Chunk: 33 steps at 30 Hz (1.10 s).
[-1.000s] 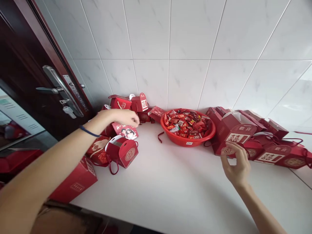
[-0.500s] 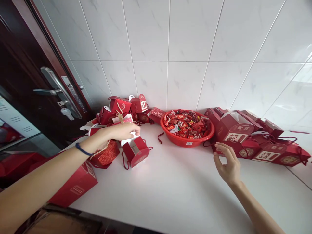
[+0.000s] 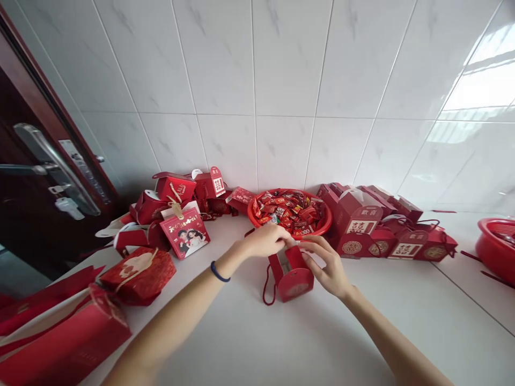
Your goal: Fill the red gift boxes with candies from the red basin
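A small red gift box [image 3: 293, 279] with a cord handle stands on the white counter [image 3: 257, 343] in front of me, its top open. My left hand [image 3: 265, 239] pinches its top left edge with closed fingers. At the right side my right hand [image 3: 328, 265] grips the top of the same box. Just behind the box sits a red basin of wrapped candy [image 3: 290, 210].
A heap of red gift boxes [image 3: 173, 214] lies at the left by a dark door [image 3: 36, 177]. More red boxes [image 3: 382, 225] line the tiled wall at the right. A second red basin [image 3: 497, 247] shows at the far right edge.
My left hand carried the small red box from the left heap to the middle of the counter. My right hand came in and took hold of it. The view shifted right.
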Each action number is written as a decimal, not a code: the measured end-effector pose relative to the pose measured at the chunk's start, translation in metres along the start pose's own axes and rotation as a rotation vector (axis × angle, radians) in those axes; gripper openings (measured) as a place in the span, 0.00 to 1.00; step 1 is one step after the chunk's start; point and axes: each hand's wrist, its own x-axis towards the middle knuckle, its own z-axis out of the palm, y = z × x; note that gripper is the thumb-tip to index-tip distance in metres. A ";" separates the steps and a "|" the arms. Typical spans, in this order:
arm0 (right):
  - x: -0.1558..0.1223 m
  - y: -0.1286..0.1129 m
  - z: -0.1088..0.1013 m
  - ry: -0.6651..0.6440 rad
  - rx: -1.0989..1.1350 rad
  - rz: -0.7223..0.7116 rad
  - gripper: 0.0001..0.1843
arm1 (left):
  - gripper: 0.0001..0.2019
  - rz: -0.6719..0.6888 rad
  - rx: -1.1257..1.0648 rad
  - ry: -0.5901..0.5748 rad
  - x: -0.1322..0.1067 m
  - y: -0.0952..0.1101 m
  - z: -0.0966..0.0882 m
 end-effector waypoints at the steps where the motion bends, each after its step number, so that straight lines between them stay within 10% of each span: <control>1: 0.007 -0.004 0.000 -0.044 0.034 -0.003 0.14 | 0.17 -0.011 -0.016 0.020 0.001 -0.001 0.006; 12: 0.032 -0.016 -0.010 -0.350 0.094 0.085 0.11 | 0.14 -0.086 -0.340 0.056 -0.007 -0.024 0.017; 19: 0.022 0.001 -0.031 -0.278 0.079 0.279 0.20 | 0.49 -0.193 -0.420 -0.189 -0.033 -0.031 0.010; 26: 0.016 0.002 -0.033 -0.281 -0.089 0.300 0.17 | 0.53 -0.242 -0.530 -0.246 -0.050 -0.047 0.018; 29: 0.014 0.004 -0.025 -0.195 -0.124 0.457 0.18 | 0.50 -0.223 -0.527 -0.181 -0.051 -0.051 0.018; 33: 0.011 0.017 -0.017 -0.471 0.108 0.830 0.23 | 0.51 -0.227 -0.520 -0.214 -0.051 -0.052 0.017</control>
